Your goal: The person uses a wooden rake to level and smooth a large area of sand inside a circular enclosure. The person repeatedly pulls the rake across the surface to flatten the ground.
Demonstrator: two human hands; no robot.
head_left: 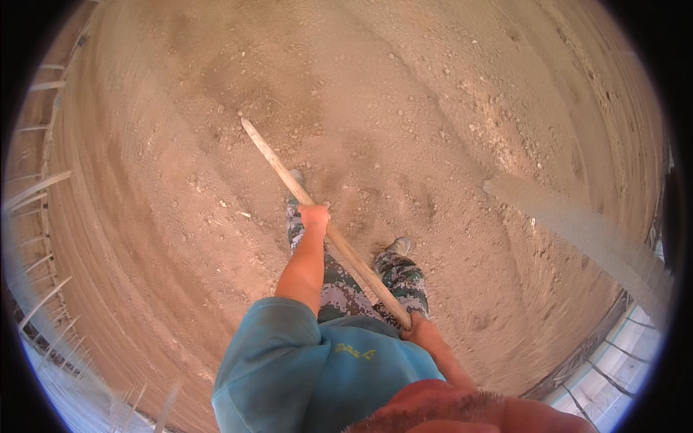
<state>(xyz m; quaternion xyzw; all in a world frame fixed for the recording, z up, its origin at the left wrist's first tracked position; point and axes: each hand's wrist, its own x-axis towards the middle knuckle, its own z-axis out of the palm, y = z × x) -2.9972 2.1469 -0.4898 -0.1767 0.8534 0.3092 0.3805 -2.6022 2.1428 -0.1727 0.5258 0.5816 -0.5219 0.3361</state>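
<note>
A long, pale wooden pole (354,258) runs slantwise in front of my body, from the far left down to my waist at the right. My left hand (313,215) wraps around it near its middle, with the arm stretched forward. At the near end, beside my right thigh, my right hand (424,333) grips the pole. The pole's far end narrows over the brown soil (361,94); whether it touches the ground I cannot tell. Part of my left foot is hidden behind the pole and my left leg.
Loose dirt with small stones and clods surrounds my feet. On the right stands a wide grey post (577,227). Several thin pale sticks (45,189) line the left edge. At the lower right is a whitish sheet (613,372) crossed by dark strips.
</note>
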